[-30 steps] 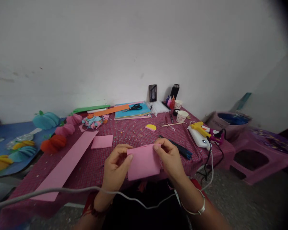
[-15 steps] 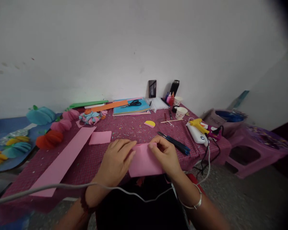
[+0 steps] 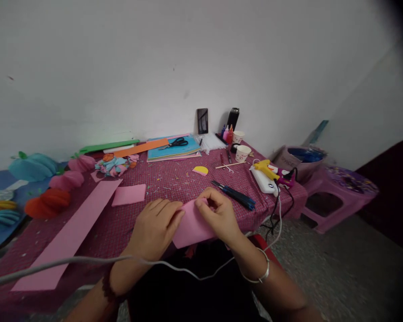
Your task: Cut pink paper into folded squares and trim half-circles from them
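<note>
Paper (image 3: 192,228), pink, is held tilted btwn your two hands, at the near edge of the table (image 3: 169,190). Your L hand (image 3: 156,226) is at its upper L edge, back of hand up: fingers lie pressed tog., thumb and index tips pinching that edge. Your R hand (image 3: 219,214) pinches the top edge btwn thumb and index; the other fingers curl, tips hidden, so cannot tell what they touch. Wrists: dark beads (image 3: 108,287) on L, pale bangle (image 3: 266,270) on R. A cable (image 3: 87,259) runs across the view nr your forearms.

Nr your L hand: pink pad (image 3: 129,195), lying flat; long pink strip (image 3: 70,232) runs diag. beside it, toward you. Farther L: orange pumpkin (image 3: 47,204) w/ others in pink and blue; pile of scraps (image 3: 112,166) nr them.

Nr your R hand: blue-handled tool (image 3: 235,195), lying diag., not touched. Beyond: yellow piece (image 3: 200,170).

Rear of table: scissors (image 3: 178,142) on blue sheets (image 3: 184,151); orange strip (image 3: 144,147) at their L end; phone (image 3: 203,121) upright; black flask (image 3: 233,118). R side: paper cup (image 3: 242,154); yellow glue gun (image 3: 266,169) rests on white box (image 3: 265,184).
</note>
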### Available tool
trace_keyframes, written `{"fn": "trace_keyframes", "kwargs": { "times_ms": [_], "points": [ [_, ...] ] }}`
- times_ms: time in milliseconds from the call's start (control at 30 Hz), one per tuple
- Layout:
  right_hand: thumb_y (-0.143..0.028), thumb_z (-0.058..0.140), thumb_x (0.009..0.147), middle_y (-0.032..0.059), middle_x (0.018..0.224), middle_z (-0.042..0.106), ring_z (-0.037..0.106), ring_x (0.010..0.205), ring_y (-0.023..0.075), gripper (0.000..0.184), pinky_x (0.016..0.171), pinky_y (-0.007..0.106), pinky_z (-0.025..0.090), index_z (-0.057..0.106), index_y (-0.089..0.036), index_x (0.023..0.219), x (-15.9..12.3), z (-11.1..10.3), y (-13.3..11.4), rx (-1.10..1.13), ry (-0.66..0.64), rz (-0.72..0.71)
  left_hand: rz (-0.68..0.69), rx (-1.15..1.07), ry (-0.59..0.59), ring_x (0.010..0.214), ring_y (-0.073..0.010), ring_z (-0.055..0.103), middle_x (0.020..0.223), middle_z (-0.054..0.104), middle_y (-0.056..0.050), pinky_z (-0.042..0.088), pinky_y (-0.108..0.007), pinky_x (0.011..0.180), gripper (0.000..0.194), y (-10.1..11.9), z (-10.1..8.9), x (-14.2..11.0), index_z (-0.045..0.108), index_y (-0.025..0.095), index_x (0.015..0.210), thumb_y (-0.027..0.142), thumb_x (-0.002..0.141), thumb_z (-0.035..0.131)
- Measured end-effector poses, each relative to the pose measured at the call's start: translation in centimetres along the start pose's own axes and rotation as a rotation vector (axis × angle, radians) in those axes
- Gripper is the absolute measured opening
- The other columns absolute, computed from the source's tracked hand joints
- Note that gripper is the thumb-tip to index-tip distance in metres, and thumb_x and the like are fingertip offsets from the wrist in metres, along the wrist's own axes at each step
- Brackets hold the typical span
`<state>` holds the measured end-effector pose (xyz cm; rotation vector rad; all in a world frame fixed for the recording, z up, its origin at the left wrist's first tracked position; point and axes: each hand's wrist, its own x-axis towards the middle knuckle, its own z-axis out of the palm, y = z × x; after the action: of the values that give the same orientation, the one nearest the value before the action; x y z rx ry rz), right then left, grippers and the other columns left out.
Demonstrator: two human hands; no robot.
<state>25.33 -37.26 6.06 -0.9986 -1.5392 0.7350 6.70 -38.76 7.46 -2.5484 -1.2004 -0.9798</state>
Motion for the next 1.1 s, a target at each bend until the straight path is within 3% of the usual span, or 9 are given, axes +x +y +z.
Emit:
{"fn": "trace_keyframes", "kwargs": {
  "times_ms": [233,400,467,567,633,733,833,967,1100],
  "points": [
    [-0.020,0.056,0.081,-0.0020,0.069,0.057,0.052,0.065,0.0128,0.009,0.060,0.025,0.040,0.058,-0.020,0.072,-0.1,0.1,0.3,0.002,-0.002,-0.022,0.037,0.056,-0.105,0.072,-0.0219,0.065,0.082,0.071,-0.006,0.047,-0.034,0.065,0.028,-0.2,0.5,0.7,0.063,0.016,0.096,0.030,0.099,0.038],
    [-0.024,0.057,0.082,-0.0018,0.070,0.057,0.052,0.067,0.0127,0.010,0.063,0.026,0.039,0.058,-0.019,0.073,-0.1,-0.1,0.5,0.070,-0.047,0.026,-0.075,-0.088,-0.317,0.059,-0.0171,0.060,0.067,0.064,-0.002,0.038,-0.028,0.054,0.033,-0.2,0.2,1.4,0.059,0.017,0.079,0.033,0.099,0.038],
    [-0.030,0.061,0.081,-0.0015,0.072,0.058,0.053,0.067,0.0126,0.012,0.062,0.025,0.040,0.060,-0.018,0.078,0.2,-0.5,0.9,0.192,-0.189,0.118,-0.157,-0.260,-0.385,0.057,-0.0136,0.056,0.064,0.059,0.001,0.036,-0.025,0.052,0.032,-0.7,0.0,1.8,0.057,0.017,0.076,0.034,0.097,0.040],
    [-0.041,0.067,0.078,0.0005,0.081,0.062,0.056,0.070,0.0133,0.030,0.063,0.025,0.043,0.061,-0.017,0.094,0.8,-1.1,2.2,0.385,-0.535,0.311,-0.317,-0.488,-0.414,0.057,-0.0110,0.051,0.062,0.053,0.004,0.035,-0.021,0.051,0.033,-2.5,0.7,2.3,0.054,0.018,0.071,0.041,0.094,0.044],
    [-0.042,0.066,0.079,0.0023,0.087,0.064,0.059,0.074,0.0143,0.035,0.066,0.027,0.046,0.060,-0.015,0.100,1.3,-1.6,3.7,0.368,-0.633,0.371,-0.421,-0.548,-0.459,0.055,-0.0105,0.048,0.062,0.051,0.004,0.035,-0.021,0.049,0.035,-4.2,2.0,2.2,0.052,0.018,0.073,0.045,0.093,0.042],
    [-0.036,0.060,0.084,0.0038,0.088,0.065,0.060,0.078,0.0160,0.030,0.072,0.030,0.048,0.059,-0.015,0.105,1.8,-2.4,5.9,0.085,-0.430,0.262,-0.416,-0.342,-0.572,0.055,-0.0120,0.051,0.063,0.054,0.003,0.037,-0.021,0.050,0.036,-7.1,4.9,2.0,0.051,0.018,0.076,0.043,0.094,0.032],
    [-0.029,0.054,0.089,0.0083,0.100,0.068,0.063,0.090,0.0194,0.030,0.082,0.036,0.049,0.058,-0.015,0.115,1.6,-2.7,6.6,-0.171,-0.288,0.089,-0.406,-0.215,-0.577,0.063,-0.0159,0.056,0.067,0.059,-0.001,0.040,-0.025,0.055,0.031,-9.5,7.5,2.0,0.053,0.019,0.071,0.037,0.091,0.037],
    [-0.031,0.052,0.094,0.0146,0.129,0.061,0.056,0.118,0.0247,0.039,0.101,0.043,0.042,0.053,-0.015,0.129,0.9,-1.7,5.5,-0.379,-0.548,-0.203,-0.369,-0.078,-0.587,0.078,-0.0207,0.063,0.082,0.068,-0.007,0.043,-0.029,0.069,0.027,-11.3,9.3,2.2,0.061,0.019,0.082,0.034,0.092,0.040],
    [-0.044,0.056,0.091,0.0158,0.139,0.053,0.047,0.129,0.0290,0.056,0.110,0.046,0.034,0.048,-0.012,0.137,1.7,0.7,5.2,-0.564,-0.772,-0.423,-0.333,0.033,-0.627,0.085,-0.0242,0.066,0.089,0.071,-0.009,0.044,-0.032,0.074,0.027,-12.2,10.2,2.4,0.064,0.019,0.094,0.035,0.093,0.041]
  ]
}}
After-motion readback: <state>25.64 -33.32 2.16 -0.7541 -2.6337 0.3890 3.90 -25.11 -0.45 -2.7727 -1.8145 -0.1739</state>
